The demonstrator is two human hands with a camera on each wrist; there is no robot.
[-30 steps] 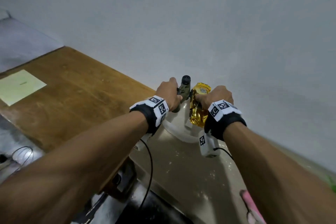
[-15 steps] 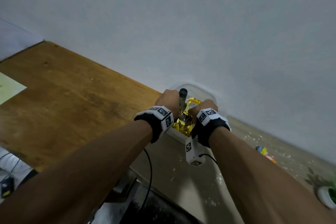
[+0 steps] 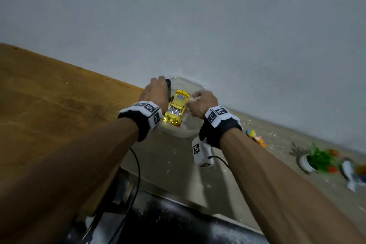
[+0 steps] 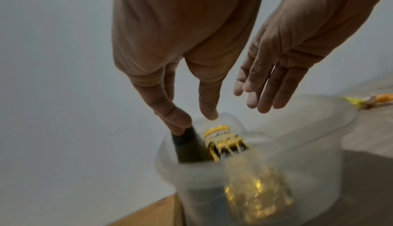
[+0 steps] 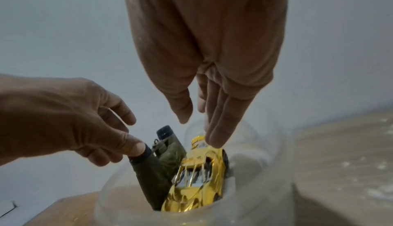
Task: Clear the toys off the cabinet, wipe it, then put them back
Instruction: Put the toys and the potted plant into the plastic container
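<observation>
left hand [image 3: 156, 93] fingertips on dark toy [image 5: 157, 159] in clear tub [image 3: 190, 130] | right hand [image 3: 203, 103] open above gold car [image 3: 175, 108] | risk: leaning toys tip out, tub unsteady at wall

No readable words, brands or numbers show in any view. The only markings are black-and-white square tracking codes on the left wristband [image 3: 149, 110], right wristband [image 3: 217, 114] and the small white box [image 3: 201, 152] under the right wrist.

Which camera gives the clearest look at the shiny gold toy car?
The head view: the gold toy car shows sharp from above, nose down in the clear tub. The right wrist view shows it closer but partly behind the rim; the left wrist view blurs it.
</observation>
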